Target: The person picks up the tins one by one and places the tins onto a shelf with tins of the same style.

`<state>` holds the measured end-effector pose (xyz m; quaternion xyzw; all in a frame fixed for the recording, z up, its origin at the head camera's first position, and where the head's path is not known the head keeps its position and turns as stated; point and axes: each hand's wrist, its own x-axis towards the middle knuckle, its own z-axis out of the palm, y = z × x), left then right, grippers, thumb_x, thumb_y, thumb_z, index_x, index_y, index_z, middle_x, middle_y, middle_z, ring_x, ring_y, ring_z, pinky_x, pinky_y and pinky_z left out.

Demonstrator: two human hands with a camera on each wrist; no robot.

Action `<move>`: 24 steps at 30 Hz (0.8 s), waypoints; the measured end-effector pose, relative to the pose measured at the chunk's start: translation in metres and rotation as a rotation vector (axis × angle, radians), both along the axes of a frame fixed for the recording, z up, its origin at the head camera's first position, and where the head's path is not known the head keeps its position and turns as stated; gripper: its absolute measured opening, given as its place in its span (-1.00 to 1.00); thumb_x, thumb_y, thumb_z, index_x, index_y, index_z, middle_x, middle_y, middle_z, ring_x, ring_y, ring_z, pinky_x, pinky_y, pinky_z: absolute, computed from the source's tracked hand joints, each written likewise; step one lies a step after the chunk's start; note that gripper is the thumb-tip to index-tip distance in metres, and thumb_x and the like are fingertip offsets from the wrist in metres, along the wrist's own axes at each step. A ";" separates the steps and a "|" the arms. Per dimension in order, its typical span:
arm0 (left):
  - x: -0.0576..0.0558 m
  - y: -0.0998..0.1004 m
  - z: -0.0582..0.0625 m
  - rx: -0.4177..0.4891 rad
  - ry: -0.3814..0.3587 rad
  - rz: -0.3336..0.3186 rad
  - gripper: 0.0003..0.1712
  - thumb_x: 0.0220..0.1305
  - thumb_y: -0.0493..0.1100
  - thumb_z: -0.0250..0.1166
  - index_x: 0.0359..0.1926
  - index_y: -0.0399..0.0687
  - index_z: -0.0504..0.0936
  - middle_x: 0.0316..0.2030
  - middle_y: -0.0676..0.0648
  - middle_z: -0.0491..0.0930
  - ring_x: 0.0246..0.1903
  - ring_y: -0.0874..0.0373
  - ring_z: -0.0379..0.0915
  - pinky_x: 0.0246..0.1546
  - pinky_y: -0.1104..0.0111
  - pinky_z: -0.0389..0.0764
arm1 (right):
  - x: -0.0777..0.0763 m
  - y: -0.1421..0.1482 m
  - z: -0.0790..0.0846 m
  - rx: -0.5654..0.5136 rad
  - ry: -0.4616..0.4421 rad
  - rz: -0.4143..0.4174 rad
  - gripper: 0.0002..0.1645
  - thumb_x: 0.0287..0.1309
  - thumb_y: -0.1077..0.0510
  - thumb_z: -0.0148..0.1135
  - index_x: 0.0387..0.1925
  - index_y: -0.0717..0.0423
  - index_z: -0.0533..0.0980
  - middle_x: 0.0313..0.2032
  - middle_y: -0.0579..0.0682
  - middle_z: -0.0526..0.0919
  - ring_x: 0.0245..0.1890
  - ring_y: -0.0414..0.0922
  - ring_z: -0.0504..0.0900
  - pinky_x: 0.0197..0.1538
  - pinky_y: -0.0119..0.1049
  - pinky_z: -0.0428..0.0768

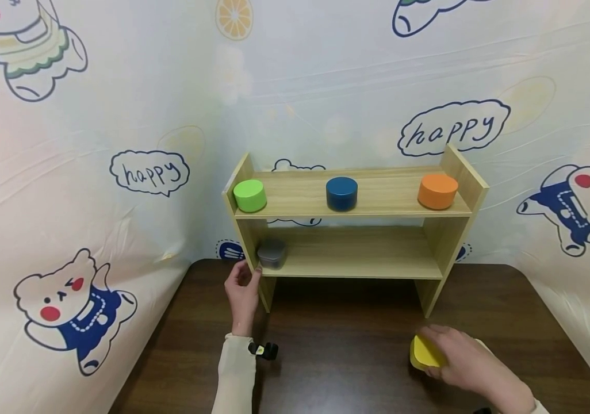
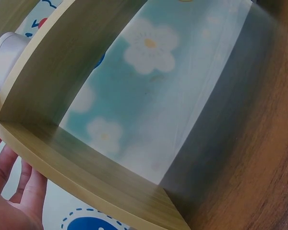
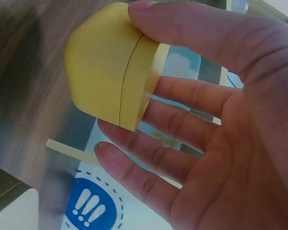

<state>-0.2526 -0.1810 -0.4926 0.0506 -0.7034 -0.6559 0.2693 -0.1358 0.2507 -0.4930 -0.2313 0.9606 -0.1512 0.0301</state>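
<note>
L hand point(image 1: 241, 296) spreads its fingers loosely outside the side panel point(image 1: 243, 241) of a wooden shelf unit point(image 1: 362, 253), thumb by the front edge — whether pressing there, can't tell. Just beside it, a grey container point(image 1: 271, 254) sits at the lower shelf's left end, prob. tucked there to save room. R hand point(image 1: 458, 353) pinches a yellow container point(image 1: 424, 355) betw. thumb & fingers, low at the desk point(image 1: 336, 345) — a grip that likely steadies its sides. Up top, green point(image 1: 250, 196), blue point(image 1: 341, 194) & orange rounds point(image 1: 437, 192) stand well apart, presumably for easy reach.
</note>
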 end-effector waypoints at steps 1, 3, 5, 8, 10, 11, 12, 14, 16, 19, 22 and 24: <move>0.001 0.000 0.001 0.004 0.000 0.000 -0.72 0.32 -0.35 0.36 0.04 -0.37 0.68 -0.09 -0.29 0.69 -0.14 0.15 0.58 -0.08 0.43 0.59 | 0.000 -0.001 0.001 -0.003 0.003 0.004 -0.28 -0.19 0.03 0.68 0.07 0.11 0.61 -0.07 -0.09 0.73 -0.27 -0.24 0.56 -0.30 -0.27 0.53; 0.000 0.000 0.001 0.008 -0.001 0.000 -0.72 0.32 -0.35 0.36 0.04 -0.36 0.68 -0.08 -0.28 0.69 -0.14 0.16 0.58 -0.08 0.44 0.58 | -0.002 -0.002 0.004 -0.012 0.012 0.018 -0.27 -0.19 0.03 0.67 0.08 0.12 0.60 -0.11 -0.13 0.71 -0.32 -0.30 0.50 -0.33 -0.30 0.49; 0.000 0.000 0.000 0.013 0.002 -0.003 -0.71 0.32 -0.35 0.36 0.03 -0.38 0.68 -0.09 -0.29 0.69 -0.14 0.14 0.58 -0.07 0.43 0.58 | -0.002 -0.003 0.007 -0.017 0.029 0.031 -0.26 -0.19 0.04 0.67 0.10 0.13 0.60 -0.12 -0.14 0.70 -0.34 -0.32 0.48 -0.34 -0.31 0.49; -0.001 -0.001 -0.001 0.007 -0.002 0.001 -0.71 0.32 -0.35 0.37 0.03 -0.37 0.68 -0.09 -0.28 0.69 -0.14 0.15 0.59 -0.07 0.42 0.59 | -0.002 -0.006 0.011 -0.018 0.054 0.044 -0.24 -0.20 0.05 0.68 0.10 0.14 0.59 -0.13 -0.14 0.69 -0.34 -0.33 0.48 -0.33 -0.30 0.50; -0.002 -0.001 -0.002 0.007 -0.004 0.003 -0.71 0.32 -0.35 0.37 0.04 -0.38 0.68 -0.09 -0.28 0.70 -0.13 0.14 0.58 -0.07 0.41 0.59 | -0.002 -0.009 0.014 -0.012 0.065 0.046 -0.24 -0.21 0.05 0.68 0.11 0.14 0.59 -0.12 -0.12 0.70 -0.33 -0.31 0.50 -0.32 -0.29 0.51; -0.002 -0.001 -0.003 0.008 -0.006 0.005 -0.71 0.32 -0.35 0.37 0.04 -0.37 0.68 -0.09 -0.28 0.70 -0.13 0.14 0.58 -0.06 0.41 0.59 | -0.002 -0.010 0.015 -0.009 0.068 0.046 -0.23 -0.20 0.04 0.68 0.11 0.14 0.59 -0.11 -0.11 0.71 -0.32 -0.30 0.51 -0.31 -0.28 0.52; -0.002 -0.001 -0.003 0.008 -0.010 0.006 -0.71 0.32 -0.35 0.37 0.04 -0.37 0.68 -0.09 -0.27 0.70 -0.13 0.14 0.58 -0.06 0.41 0.59 | -0.002 -0.011 0.016 -0.005 0.071 0.045 -0.23 -0.20 0.04 0.68 0.12 0.14 0.59 -0.10 -0.10 0.71 -0.30 -0.28 0.53 -0.30 -0.27 0.53; -0.002 -0.001 -0.004 0.011 -0.014 0.007 -0.71 0.33 -0.34 0.37 0.04 -0.36 0.68 -0.08 -0.27 0.70 -0.12 0.14 0.59 -0.06 0.42 0.59 | -0.003 -0.013 0.019 -0.001 0.066 0.044 -0.23 -0.19 0.04 0.67 0.12 0.15 0.59 -0.07 -0.07 0.73 -0.28 -0.26 0.56 -0.29 -0.26 0.54; -0.003 -0.001 -0.004 0.013 -0.014 0.004 -0.71 0.33 -0.34 0.37 0.04 -0.36 0.68 -0.07 -0.28 0.70 -0.11 0.12 0.59 -0.06 0.41 0.59 | -0.004 -0.015 0.021 0.002 0.060 0.044 -0.23 -0.18 0.03 0.67 0.13 0.16 0.59 -0.04 -0.04 0.73 -0.27 -0.24 0.58 -0.28 -0.24 0.55; -0.003 -0.001 -0.003 0.011 -0.013 -0.002 -0.71 0.33 -0.34 0.36 0.04 -0.37 0.68 -0.06 -0.32 0.70 -0.10 0.07 0.59 -0.06 0.40 0.60 | -0.004 -0.017 0.024 0.004 0.060 0.043 -0.23 -0.16 0.03 0.66 0.13 0.17 0.60 -0.03 -0.01 0.74 -0.26 -0.21 0.59 -0.27 -0.23 0.56; -0.002 -0.001 -0.003 0.012 -0.009 -0.005 -0.70 0.33 -0.34 0.36 0.05 -0.38 0.67 -0.05 -0.36 0.69 -0.09 0.04 0.58 -0.05 0.37 0.60 | -0.004 -0.019 0.027 0.007 0.074 0.046 -0.23 -0.16 0.03 0.66 0.14 0.18 0.60 -0.02 0.00 0.74 -0.25 -0.20 0.61 -0.26 -0.22 0.58; -0.002 -0.001 -0.003 0.009 -0.010 -0.005 -0.71 0.32 -0.35 0.36 0.04 -0.39 0.67 -0.06 -0.33 0.70 -0.10 0.09 0.58 -0.06 0.39 0.60 | -0.004 -0.020 0.029 0.006 0.069 0.044 -0.23 -0.15 0.03 0.66 0.14 0.18 0.60 -0.01 0.00 0.73 -0.24 -0.20 0.60 -0.26 -0.23 0.58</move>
